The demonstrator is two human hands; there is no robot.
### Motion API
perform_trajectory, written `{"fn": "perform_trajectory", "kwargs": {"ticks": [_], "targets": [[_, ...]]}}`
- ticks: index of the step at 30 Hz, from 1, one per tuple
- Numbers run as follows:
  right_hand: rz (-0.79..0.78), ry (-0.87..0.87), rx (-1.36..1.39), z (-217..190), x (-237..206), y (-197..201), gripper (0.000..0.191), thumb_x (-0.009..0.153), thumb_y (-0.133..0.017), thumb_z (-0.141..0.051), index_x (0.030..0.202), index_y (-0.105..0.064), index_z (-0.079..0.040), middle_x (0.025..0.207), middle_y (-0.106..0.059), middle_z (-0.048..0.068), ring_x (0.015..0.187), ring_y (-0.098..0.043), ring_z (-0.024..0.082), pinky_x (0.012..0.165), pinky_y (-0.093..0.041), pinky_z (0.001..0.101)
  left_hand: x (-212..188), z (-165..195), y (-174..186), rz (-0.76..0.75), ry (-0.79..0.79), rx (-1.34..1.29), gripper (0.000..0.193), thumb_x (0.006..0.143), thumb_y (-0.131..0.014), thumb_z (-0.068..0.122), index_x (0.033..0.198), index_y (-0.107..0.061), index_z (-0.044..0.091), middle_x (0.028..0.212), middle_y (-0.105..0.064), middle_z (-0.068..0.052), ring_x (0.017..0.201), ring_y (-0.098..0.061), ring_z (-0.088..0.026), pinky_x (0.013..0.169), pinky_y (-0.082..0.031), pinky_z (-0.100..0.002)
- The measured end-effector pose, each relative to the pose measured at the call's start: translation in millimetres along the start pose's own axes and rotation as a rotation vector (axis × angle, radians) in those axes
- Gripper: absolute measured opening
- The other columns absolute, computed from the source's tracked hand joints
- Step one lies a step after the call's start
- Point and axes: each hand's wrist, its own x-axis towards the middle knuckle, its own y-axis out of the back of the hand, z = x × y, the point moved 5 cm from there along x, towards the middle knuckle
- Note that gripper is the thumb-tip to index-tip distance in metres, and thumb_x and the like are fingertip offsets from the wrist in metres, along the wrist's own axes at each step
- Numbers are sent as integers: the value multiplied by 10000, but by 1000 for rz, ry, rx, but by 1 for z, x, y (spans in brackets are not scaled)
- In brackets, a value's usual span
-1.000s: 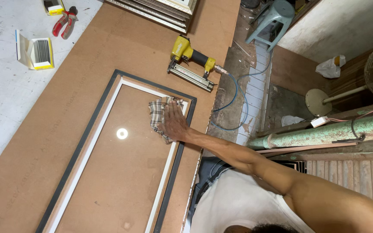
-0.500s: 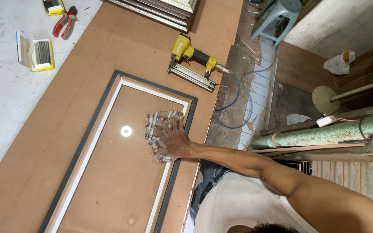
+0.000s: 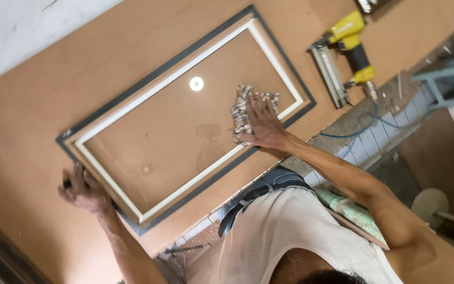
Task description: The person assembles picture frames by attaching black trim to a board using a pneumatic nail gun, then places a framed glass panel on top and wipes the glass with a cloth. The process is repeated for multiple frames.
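Head view, looking down. A picture frame (image 3: 185,121) lay flat on a brown table (image 3: 38,115), its long axis running diagonally from the lower left of the view to the upper right; a dark outer border enclosed a pale inner strip and a glass pane that showed a small round glare spot. The right hand (image 3: 261,123) was pressed palm-down on a checked cloth (image 3: 245,108) near the upper-right end of the pane, fingers (image 3: 253,105) spread flat over the cloth rather than clenched around it, so the cloth lay directly beneath and just ahead of the fingertips, with the uncovered length of glass extending away toward the lower left. The left hand (image 3: 82,189) was at the opposite, lower-left corner of the frame, fingers curled over the dark outer edge in a grasp. The right hand was thus the one at the cloth; the left was well apart from it, at the far end of the long axis. A yellow nail gun (image 3: 342,52) with a blue hose (image 3: 363,123) lay on the table beyond the frame's upper-right end, apart from both hands.
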Motion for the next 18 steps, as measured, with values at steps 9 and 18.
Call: {"fn": "perform_trajectory", "kwargs": {"ticks": [9,18], "targets": [[284,36,250,67,91,57,910,995,-580,-403,1650,-181,87,1709,-199,324,1600,-178,472,1326,-123,547,15,0,10,12,123,17,200,1058,-724,166,1249,-784,165,1290,-764,-11,1344,-598,-312,1174,-292,-591],[57,978,-7,-202,169,40,996,1000,-551,-618,1629,-281,106,1707,-228,299,1597,-206,451,1324,-149,546,11,-9,15,-1,260,21,254,954,-741,157,1206,-760,181,1245,-757,-56,1282,-596,-289,1140,-283,-573]]}}
